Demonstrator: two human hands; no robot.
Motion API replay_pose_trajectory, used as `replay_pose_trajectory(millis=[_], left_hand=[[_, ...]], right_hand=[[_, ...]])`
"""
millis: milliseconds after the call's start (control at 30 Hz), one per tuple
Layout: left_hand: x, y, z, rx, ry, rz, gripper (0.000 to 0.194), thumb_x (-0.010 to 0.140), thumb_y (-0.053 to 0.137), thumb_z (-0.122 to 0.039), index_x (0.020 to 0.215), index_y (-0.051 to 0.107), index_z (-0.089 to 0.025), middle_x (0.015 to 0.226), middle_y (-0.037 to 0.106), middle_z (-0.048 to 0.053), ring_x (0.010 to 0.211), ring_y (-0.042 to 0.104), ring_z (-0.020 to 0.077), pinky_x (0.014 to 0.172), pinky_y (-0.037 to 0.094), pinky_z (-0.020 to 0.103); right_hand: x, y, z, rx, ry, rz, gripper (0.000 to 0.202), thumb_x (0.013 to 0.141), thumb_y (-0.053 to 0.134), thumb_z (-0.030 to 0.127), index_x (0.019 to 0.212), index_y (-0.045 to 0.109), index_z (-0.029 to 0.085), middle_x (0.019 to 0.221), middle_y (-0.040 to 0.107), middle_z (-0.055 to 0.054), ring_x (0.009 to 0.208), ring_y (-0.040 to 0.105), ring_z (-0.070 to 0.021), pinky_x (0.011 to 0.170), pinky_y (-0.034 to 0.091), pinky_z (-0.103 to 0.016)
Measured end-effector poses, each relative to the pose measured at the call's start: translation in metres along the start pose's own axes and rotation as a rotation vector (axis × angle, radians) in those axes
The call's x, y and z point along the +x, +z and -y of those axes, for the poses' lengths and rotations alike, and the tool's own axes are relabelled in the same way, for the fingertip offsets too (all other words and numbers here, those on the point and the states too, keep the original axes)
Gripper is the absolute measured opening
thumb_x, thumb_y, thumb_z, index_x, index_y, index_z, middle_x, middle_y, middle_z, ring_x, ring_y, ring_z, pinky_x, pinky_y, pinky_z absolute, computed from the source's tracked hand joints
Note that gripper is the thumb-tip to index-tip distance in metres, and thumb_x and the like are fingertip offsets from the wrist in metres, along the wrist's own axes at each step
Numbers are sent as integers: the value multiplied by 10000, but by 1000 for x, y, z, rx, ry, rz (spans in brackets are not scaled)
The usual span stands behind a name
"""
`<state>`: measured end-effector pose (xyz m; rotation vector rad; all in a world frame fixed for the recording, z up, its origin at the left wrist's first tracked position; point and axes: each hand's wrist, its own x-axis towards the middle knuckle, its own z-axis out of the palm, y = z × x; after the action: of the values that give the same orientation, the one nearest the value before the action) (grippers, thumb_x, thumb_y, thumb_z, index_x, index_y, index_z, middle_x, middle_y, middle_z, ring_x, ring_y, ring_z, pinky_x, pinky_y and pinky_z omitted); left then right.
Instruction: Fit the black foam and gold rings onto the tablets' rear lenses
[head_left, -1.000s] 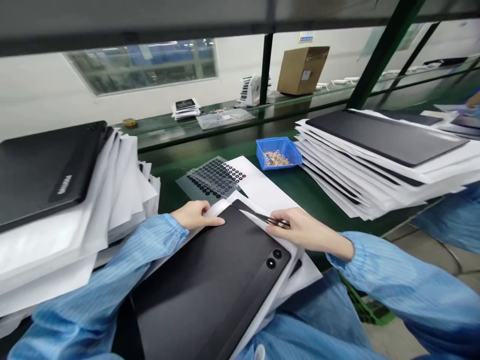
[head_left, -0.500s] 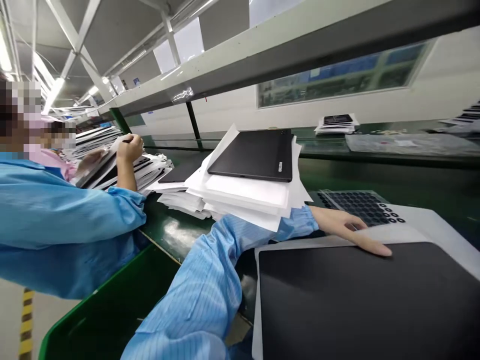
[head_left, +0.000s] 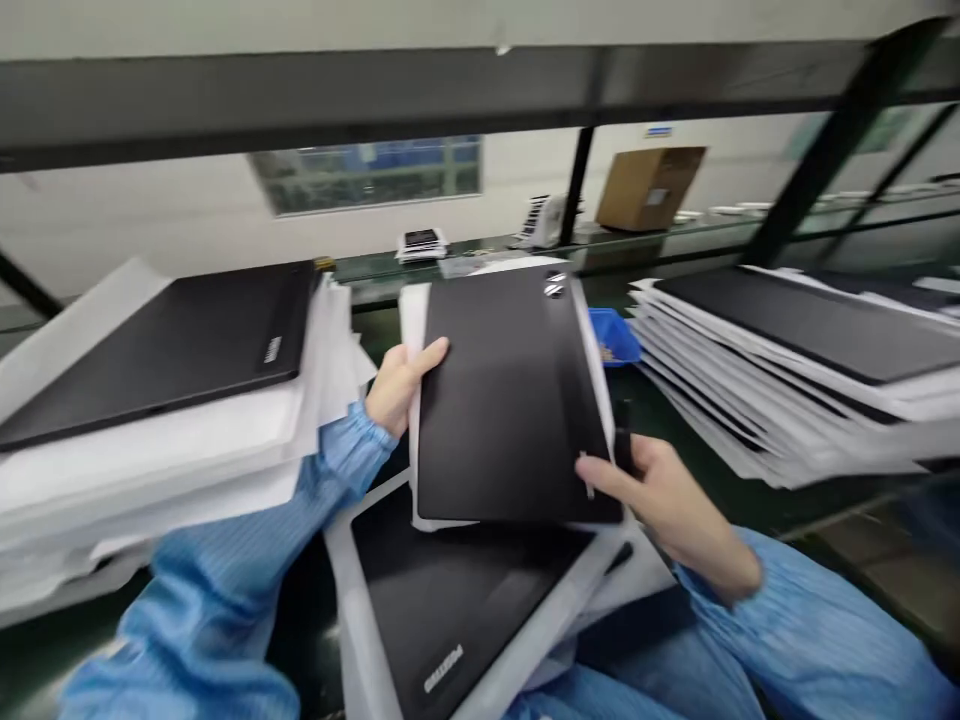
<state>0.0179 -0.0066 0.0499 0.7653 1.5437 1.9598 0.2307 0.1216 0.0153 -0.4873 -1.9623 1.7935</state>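
Note:
Between both hands is a black tablet back cover [head_left: 502, 400] with camera rings at its upper right corner, backed by white sheeting. My left hand [head_left: 401, 385] grips its left edge, thumb on the front. My right hand [head_left: 660, 505] pinches the lower right edge, thumb on the face; a dark, slim, pen-like object [head_left: 622, 432] sticks up by its fingers. Beneath lies another black cover [head_left: 457, 600] with pale lettering, on a white sheet. At left, a lettered black cover [head_left: 187, 340] tops a pile of white sheets [head_left: 187, 440].
On the right stands a tall stack of black covers [head_left: 810, 325] interleaved with white sheets. A blue tray [head_left: 616, 338] with small bits sits behind the right hand. The back ledge carries a cardboard box [head_left: 637, 190] and a small pile [head_left: 421, 245]. An overhead beam [head_left: 450, 85] crosses above.
My view has swung right, and the co-worker has left the picture. My left hand, earlier lying on a large black panel, now holds up a cover together with my right hand.

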Motion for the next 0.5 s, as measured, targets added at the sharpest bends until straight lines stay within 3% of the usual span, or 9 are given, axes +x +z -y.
replay_pose_trajectory(millis=[67,167,267,400,500], left_hand=[[-3,6,10,-7,-19,-84,461,575,791,-436,856,629,-108,691,688,52,750,677,242,665,549,308],[-5,7,22,136,-128,53,494,591,781,-485,887,610,-129,767,699,67,736,676,227,628,542,300],[5,-1,35,317,-152,111,480,614,733,-547,869,573,-173,853,699,64,748,675,199,646,538,298],[30,-19,58,440,-134,-21,428,563,728,-503,784,533,-192,780,654,31,739,660,204,645,531,318],[46,-31,73,558,-132,-153,323,592,699,-371,766,485,-203,708,551,-14,754,631,207,642,527,328]], right_hand=[[5,-4,6,-25,4,-24,434,555,787,521,632,552,165,583,557,-8,559,528,-123,538,452,-245],[14,-39,24,-47,-33,-159,447,521,802,489,532,496,164,522,504,12,498,470,-96,479,410,-233],[19,-106,58,-118,-57,-349,369,494,822,402,528,545,162,550,538,-7,487,480,-94,453,384,-230],[29,-204,98,-282,61,-551,226,608,746,348,543,613,177,554,568,-60,485,549,-152,485,443,-303],[42,-260,99,-502,54,-587,317,722,660,415,509,584,193,549,588,-104,481,560,-179,505,468,-342]])
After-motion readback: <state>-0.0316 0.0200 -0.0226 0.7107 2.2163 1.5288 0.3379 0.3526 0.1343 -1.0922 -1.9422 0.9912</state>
